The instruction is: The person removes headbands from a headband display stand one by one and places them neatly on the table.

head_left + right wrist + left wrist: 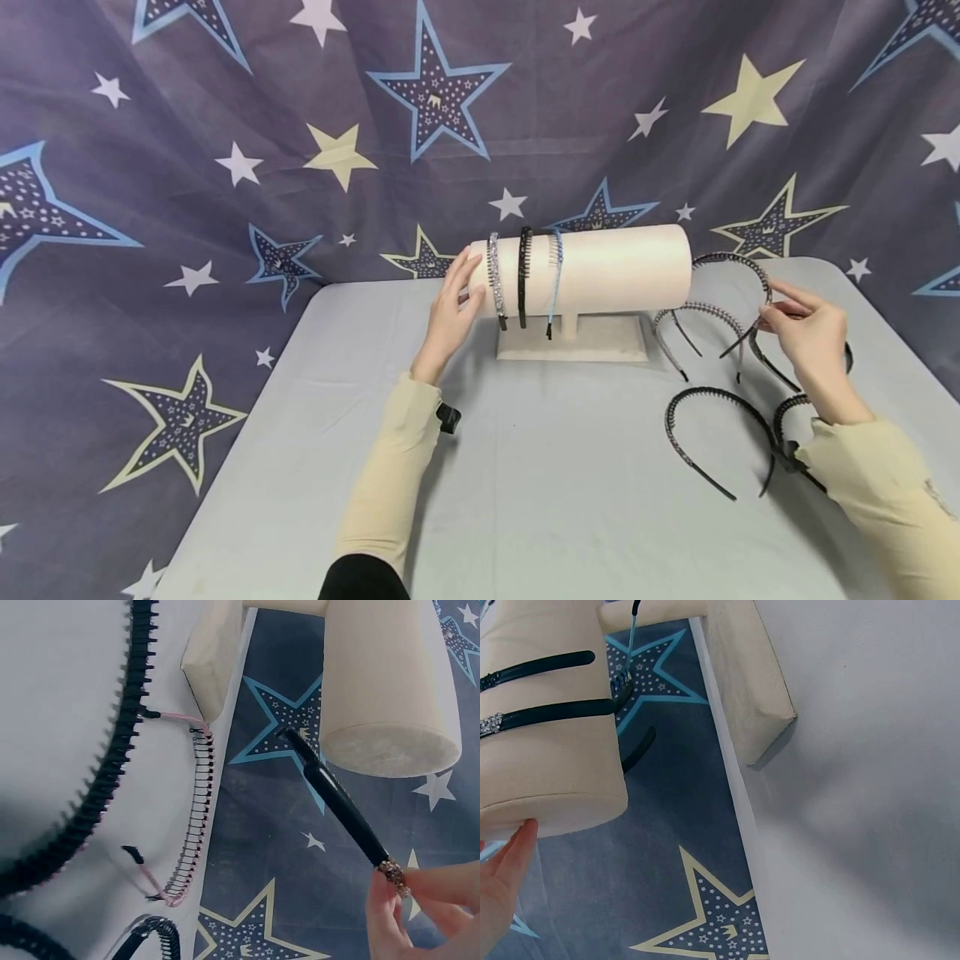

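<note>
A cream padded headband stand (615, 271), a cylinder on a short post and flat base, stands on the table. At its left end my left hand (450, 312) rests fingers and thumb against the padding; the left wrist view shows fingertips (526, 834) at the round end face. Three headbands sit around the cylinder's left part: silver glittery (494, 275), black toothed (523, 275) and thin blue (557, 275). To the right of the stand, my right hand (813, 333) pinches a dark headband (345, 814) by a beaded part, its black tip pointing towards the cylinder.
Below the held headband lies a pink toothed headband (201, 802). A black toothed headband (716, 392) lies nearer the front, with more dark headbands (787, 408) beside it, partly behind the right sleeve. A star-patterned cloth (525, 100) hangs behind the grey-covered table (525, 500).
</note>
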### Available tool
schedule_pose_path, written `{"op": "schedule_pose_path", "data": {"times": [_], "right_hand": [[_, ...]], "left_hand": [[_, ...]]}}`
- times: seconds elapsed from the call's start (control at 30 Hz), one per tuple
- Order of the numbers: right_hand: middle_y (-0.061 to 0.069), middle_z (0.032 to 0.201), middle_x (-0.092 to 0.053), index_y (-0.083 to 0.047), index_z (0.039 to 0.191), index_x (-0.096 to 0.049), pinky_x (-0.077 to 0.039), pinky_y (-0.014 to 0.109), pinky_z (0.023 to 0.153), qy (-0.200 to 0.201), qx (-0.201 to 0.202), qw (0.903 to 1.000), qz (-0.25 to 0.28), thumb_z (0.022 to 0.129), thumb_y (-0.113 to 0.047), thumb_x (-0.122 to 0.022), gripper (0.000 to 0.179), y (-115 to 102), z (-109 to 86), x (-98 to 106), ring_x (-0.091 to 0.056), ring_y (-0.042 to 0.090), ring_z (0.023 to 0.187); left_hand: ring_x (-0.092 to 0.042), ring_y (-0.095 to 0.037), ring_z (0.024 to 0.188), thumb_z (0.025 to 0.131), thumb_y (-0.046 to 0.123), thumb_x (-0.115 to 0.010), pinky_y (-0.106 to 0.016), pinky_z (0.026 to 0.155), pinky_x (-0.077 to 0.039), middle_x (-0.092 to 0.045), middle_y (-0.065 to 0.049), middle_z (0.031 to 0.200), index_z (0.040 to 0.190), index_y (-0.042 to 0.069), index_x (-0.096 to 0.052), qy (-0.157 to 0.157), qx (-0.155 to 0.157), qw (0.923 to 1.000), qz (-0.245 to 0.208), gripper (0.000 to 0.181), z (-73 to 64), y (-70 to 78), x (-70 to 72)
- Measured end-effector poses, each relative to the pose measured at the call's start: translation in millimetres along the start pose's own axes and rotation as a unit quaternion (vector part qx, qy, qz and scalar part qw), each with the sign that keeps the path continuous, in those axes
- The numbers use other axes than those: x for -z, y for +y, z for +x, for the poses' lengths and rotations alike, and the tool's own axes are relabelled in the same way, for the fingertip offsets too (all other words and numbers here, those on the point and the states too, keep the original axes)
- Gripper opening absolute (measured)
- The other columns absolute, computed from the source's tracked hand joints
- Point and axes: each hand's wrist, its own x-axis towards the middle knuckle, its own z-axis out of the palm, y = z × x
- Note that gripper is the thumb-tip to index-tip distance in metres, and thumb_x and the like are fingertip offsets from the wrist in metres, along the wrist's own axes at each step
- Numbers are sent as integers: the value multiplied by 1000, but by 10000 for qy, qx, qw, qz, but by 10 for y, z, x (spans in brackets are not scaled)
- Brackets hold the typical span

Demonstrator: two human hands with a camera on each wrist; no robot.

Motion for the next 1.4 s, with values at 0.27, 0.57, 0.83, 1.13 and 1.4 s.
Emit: {"op": "schedule_pose_path", "data": {"times": [0.27, 0.57, 0.83, 1.13, 1.4], "right_hand": [[-2, 78, -67, -14, 116, -60, -52, 24, 60, -474, -378, 9939, 921, 71, -12, -73, 47, 522, 125, 173, -65, 17, 62], [-8, 74, -67, -16, 118, -59, -53, 24, 59, -902, -637, 9933, 355, 72, -19, -73, 49, 488, -79, 239, -65, 15, 62], [-6, 76, -68, -15, 119, -58, -54, 23, 61, -1446, -942, 9818, 795, 73, -13, -72, 48, 373, -285, 192, -65, 15, 62], [-7, 77, -67, -20, 118, -58, -54, 24, 65, -1781, -996, 9777, 501, 71, -23, -73, 49, 263, -529, -30, -65, 11, 66], [-3, 79, -67, -28, 108, -61, -54, 26, 69, -2326, -1271, 9623, 608, 72, -15, -72, 39, 3, -750, -241, -65, 14, 69]], "left_hand": [[-38, -18, 122, 91, 20, -47, -34, 90, -46, -23, 5, 144, 133, 16, -40, -7, 20, 10000, -1, 43, 8, 17, 0], [-39, -18, 121, 91, 18, -47, -31, 90, -46, -24, 6, 144, 133, 15, -41, 21, 1, 10000, 20, 43, 15, 7, -15], [-38, -17, 122, 91, 20, -47, -31, 90, -46, -24, 6, 144, 133, 16, -40, 4, -3, 10000, 35, 43, 29, 6, -9], [-38, -17, 122, 91, 19, -47, -30, 90, -46, -24, 5, 144, 133, 16, -41, 9, 1, 10000, 51, 42, 24, 12, -8], [-38, -18, 122, 91, 17, -48, -32, 90, -46, -24, 4, 144, 133, 15, -41, 27, 28, 10000, -30, 43, 11, 15, -6]]}}
